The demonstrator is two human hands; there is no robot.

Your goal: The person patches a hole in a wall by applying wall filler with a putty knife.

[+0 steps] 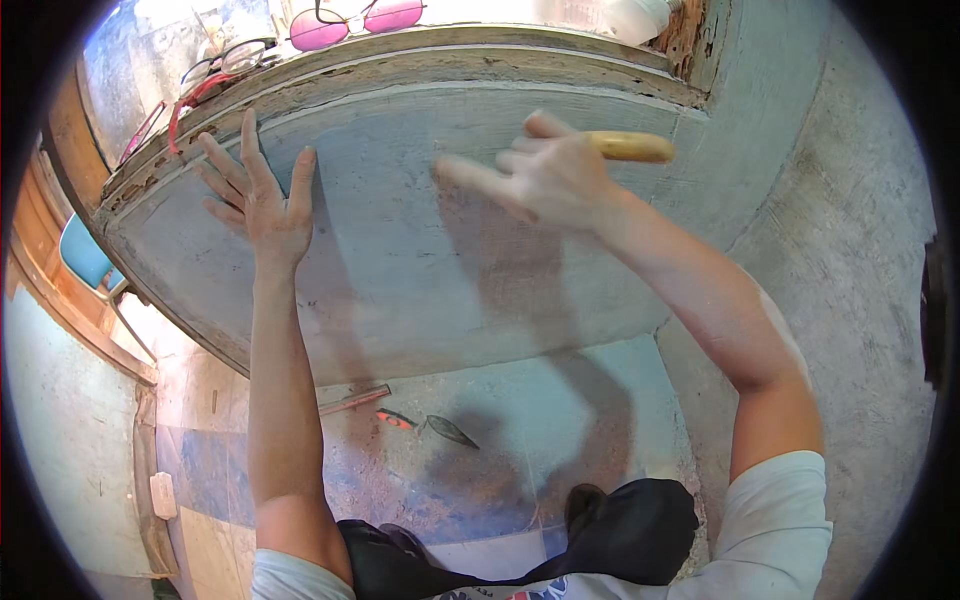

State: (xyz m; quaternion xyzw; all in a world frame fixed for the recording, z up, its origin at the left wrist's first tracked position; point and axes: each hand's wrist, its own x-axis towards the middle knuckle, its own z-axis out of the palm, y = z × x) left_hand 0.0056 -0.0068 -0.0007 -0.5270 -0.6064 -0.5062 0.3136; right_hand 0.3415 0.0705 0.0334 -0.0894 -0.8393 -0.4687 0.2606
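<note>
I see the left hand (268,208) splayed against the grey wall (400,300), the right hand (562,182) blurred, wrapped round a yellow handle (638,147); pink-lensed glasses (318,31) above.

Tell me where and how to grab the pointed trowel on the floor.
Best by its orange-and-black handle, probably from above on the left, fingers wrapped across it: the pointed trowel lies with that slim handle leftward and its blade tapering rightward.
</note>
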